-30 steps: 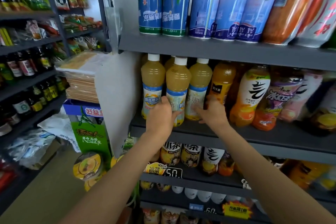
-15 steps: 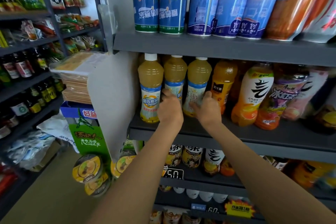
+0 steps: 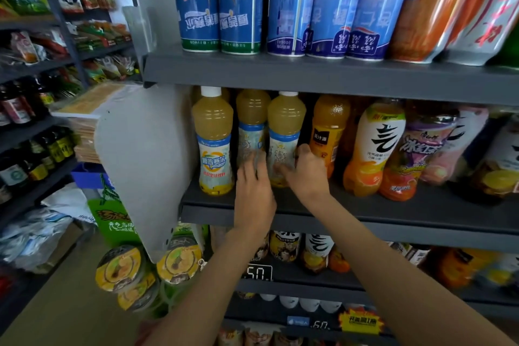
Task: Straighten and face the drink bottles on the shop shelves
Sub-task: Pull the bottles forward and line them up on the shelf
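Three yellow juice bottles with white caps stand at the left end of the grey middle shelf (image 3: 393,230). The left bottle (image 3: 214,143) shows its label to the front. My left hand (image 3: 254,194) reaches up with straight, blurred fingers that touch the lower label of the middle bottle (image 3: 251,118). My right hand (image 3: 307,177) grips the lower part of the third bottle (image 3: 286,123), thumb on its right side. Both of these bottles show small print rather than the front of the label.
An orange juice bottle (image 3: 328,126) stands right beside my right thumb, then a white-and-orange bottle (image 3: 373,149) and more drinks. Tall blue cans (image 3: 196,3) fill the shelf above. A white end panel (image 3: 146,166) bounds the shelf on the left. Round tubs (image 3: 120,272) hang below.
The middle bottle, held forward a second ago, now stands back in line with its neighbours. My left hand's fingers have straightened on it. My right hand has closed round the third bottle.
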